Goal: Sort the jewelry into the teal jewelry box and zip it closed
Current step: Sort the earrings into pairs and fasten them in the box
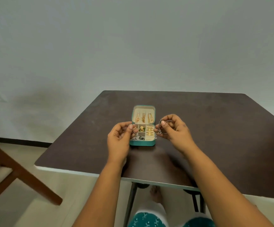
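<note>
Above the open teal jewelry box [142, 142] on the table [214, 128], left hand [119, 138] and right hand [173, 128] each pinch silver jewelry.

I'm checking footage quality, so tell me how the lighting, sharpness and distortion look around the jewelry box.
Head view: soft, even light, no glare; faint shadow beneath the jewelry box; the dangling pieces in the left hand and right hand are soft and hard to resolve; wide-angle stretch skews the table.
</note>
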